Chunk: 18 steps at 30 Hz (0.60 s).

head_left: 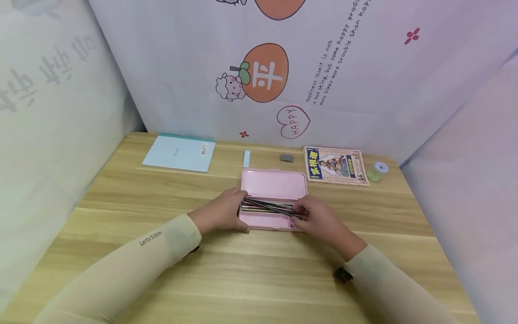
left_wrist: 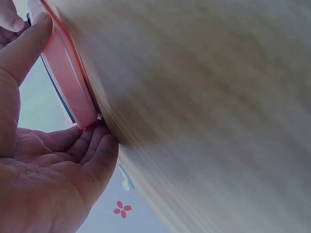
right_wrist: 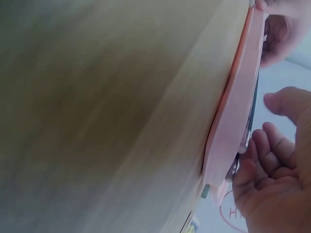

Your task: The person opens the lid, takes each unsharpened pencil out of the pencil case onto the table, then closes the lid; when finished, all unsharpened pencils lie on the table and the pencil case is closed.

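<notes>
An open pink pencil case (head_left: 273, 185) lies mid-table, lid back, its tray filled with several dark pencils (head_left: 269, 207). My left hand (head_left: 223, 211) grips the case's left end; in the left wrist view the left hand (left_wrist: 48, 170) has its thumb along the pink edge (left_wrist: 65, 77) and its fingers curled against the corner. My right hand (head_left: 317, 219) is at the right end and pinches the pencils' tips, which lie slanted. In the right wrist view the right hand (right_wrist: 272, 165) has curled fingers against the case's end (right_wrist: 233, 136), thumb a little apart.
Along the back of the wooden table (head_left: 259, 270) lie a light blue notebook (head_left: 180, 153), a small pale blue strip (head_left: 246, 158), a grey eraser (head_left: 287, 158), a picture booklet (head_left: 335, 165) and a green tape roll (head_left: 377, 171). Printed cloth walls enclose three sides.
</notes>
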Available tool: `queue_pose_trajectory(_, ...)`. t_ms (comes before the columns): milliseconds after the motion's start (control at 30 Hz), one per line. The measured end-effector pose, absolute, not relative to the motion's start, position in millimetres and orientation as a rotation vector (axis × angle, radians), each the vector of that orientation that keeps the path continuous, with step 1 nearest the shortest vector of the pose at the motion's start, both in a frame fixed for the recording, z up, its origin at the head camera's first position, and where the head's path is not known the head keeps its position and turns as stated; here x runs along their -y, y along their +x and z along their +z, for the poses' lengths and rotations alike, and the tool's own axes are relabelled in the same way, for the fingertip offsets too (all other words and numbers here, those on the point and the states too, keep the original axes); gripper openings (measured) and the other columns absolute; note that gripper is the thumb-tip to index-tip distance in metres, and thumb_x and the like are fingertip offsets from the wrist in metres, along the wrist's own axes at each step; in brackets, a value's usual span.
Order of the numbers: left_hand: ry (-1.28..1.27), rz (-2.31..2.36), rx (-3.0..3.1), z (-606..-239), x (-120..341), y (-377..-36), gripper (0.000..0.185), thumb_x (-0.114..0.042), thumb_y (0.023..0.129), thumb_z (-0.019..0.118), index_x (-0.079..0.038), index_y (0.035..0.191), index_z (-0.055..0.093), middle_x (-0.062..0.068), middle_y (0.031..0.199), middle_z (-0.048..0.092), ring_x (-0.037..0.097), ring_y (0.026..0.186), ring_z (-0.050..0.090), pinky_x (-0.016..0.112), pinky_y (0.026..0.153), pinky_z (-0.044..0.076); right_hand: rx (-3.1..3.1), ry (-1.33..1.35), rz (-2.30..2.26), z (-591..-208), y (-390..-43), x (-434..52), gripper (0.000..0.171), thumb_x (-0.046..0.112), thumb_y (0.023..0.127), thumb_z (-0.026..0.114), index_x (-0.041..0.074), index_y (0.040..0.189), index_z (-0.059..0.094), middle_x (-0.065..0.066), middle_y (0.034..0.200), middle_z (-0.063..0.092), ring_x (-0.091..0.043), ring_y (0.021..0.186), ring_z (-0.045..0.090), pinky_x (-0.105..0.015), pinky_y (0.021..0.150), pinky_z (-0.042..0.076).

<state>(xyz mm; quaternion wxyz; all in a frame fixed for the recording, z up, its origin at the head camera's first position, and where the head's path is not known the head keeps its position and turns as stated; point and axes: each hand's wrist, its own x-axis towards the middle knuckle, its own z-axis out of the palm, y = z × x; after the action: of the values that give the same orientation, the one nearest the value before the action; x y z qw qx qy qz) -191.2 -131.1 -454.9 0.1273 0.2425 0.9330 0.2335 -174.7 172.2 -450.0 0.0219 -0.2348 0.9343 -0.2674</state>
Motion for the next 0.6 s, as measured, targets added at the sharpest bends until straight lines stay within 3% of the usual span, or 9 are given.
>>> queue_pose_trajectory(333, 0.701, 0.661, -2.714, -456.7, 132.3, -194.3, 0.103, -0.047, 0.070, 0.096, 0.001, 0.148, 0.048, 0.014, 0.136, 0.057, 0.029, 0.128, 0.052, 0.042, 0.113, 0.042, -2.929, -0.811, -0.670, -454.9, -179.4, -160.0, 0.011, 0.014, 0.085, 0.083, 0.011, 0.092, 0.074, 0.005, 0.084, 0.063, -0.010, 0.075, 0.055, -0.029, 0.067, 0.052)
queue_pose_trajectory(600, 0.713, 0.657, -2.709, -458.2, 133.6, -196.0, 0.105, -0.048, 0.071, 0.095, 0.002, 0.150, 0.046, 0.014, 0.139, 0.056, 0.029, 0.129, 0.052, 0.041, 0.113, 0.042, -2.908, -0.721, -0.748, -457.8, -183.5, -159.1, 0.006, 0.008, 0.085, 0.079, 0.011, 0.089, 0.074, 0.003, 0.083, 0.065, -0.012, 0.075, 0.056, -0.030, 0.065, 0.051)
